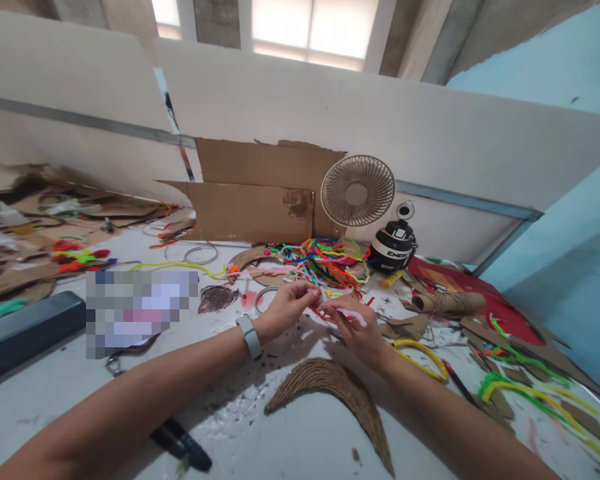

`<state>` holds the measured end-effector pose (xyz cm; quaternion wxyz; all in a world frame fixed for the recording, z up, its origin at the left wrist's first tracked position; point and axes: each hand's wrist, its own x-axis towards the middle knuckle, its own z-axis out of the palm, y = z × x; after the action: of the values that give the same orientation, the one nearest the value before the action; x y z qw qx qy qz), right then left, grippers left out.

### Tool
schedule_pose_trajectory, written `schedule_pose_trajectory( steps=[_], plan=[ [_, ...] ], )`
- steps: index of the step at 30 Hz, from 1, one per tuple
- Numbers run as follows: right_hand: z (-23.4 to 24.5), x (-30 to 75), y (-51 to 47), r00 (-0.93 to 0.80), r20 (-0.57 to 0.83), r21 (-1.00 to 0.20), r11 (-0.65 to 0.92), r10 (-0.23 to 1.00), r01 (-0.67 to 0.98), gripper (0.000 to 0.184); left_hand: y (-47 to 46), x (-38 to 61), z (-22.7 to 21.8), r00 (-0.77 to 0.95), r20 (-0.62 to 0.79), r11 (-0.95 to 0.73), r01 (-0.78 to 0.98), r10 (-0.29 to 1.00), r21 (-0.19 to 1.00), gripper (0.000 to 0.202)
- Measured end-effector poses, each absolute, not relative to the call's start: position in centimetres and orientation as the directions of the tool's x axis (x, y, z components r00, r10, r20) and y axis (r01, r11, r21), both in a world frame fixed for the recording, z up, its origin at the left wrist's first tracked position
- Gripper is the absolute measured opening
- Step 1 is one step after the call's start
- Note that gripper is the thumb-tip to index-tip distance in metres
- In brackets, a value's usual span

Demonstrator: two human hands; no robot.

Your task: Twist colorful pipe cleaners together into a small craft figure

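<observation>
Both of my hands meet over the middle of the white table. My left hand (291, 308) pinches a pipe cleaner, thumb against fingertips, with a grey watch band on that wrist. Close beside it, my right hand (356, 328) closes its fingers on a pale pink pipe cleaner (354, 316), whose end sticks out to the right. Exactly where the fingers grip is partly hidden. A crescent wrapped in brown twine (330, 377) lies on the table below my hands. Behind them spreads a tangled pile of many-coloured pipe cleaners (325, 260).
A small fan (359, 191) and a black-and-white bottle (393, 248) stand at the back by folded cardboard (250, 210). To the right lie a yellow ring (423, 353), a cardboard tube (450, 303) and scraps. Black-handled pliers (187, 447) rest near the left forearm.
</observation>
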<state>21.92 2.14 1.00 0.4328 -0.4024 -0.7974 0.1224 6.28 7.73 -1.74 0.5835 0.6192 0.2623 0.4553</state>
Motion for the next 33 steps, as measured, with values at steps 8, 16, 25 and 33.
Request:
schedule_pose_trajectory(
  steps=[8, 16, 25, 33],
  plan=[
    [0.6, 22.1, 2.6, -0.345, 0.612, -0.477, 0.681, 0.711, 0.556, 0.016, 8.0, 6.4, -1.8, 0.382, 0.192, -0.056, -0.339, 0.904, 0.939, 0.027],
    [0.5, 22.7, 3.0, -0.382, 0.643, -0.398, 0.716, 0.664, 0.573, 0.014, 9.2, 5.2, -2.1, 0.492, 0.238, -0.179, -0.164, 0.837, 0.970, 0.028],
    [0.8, 22.6, 2.7, -0.395, 0.615, -0.396, 0.701, 0.682, 0.593, 0.017, 9.0, 4.6, -1.7, 0.670, 0.243, -0.315, -0.014, 0.701, 0.949, 0.033],
    [0.5, 22.5, 2.7, -0.257, 0.468, -0.715, 0.533, 0.846, 0.452, 0.014, 9.2, 5.1, -2.3, 0.657, 0.263, -0.280, -0.081, 0.706, 0.956, 0.041]
  ],
)
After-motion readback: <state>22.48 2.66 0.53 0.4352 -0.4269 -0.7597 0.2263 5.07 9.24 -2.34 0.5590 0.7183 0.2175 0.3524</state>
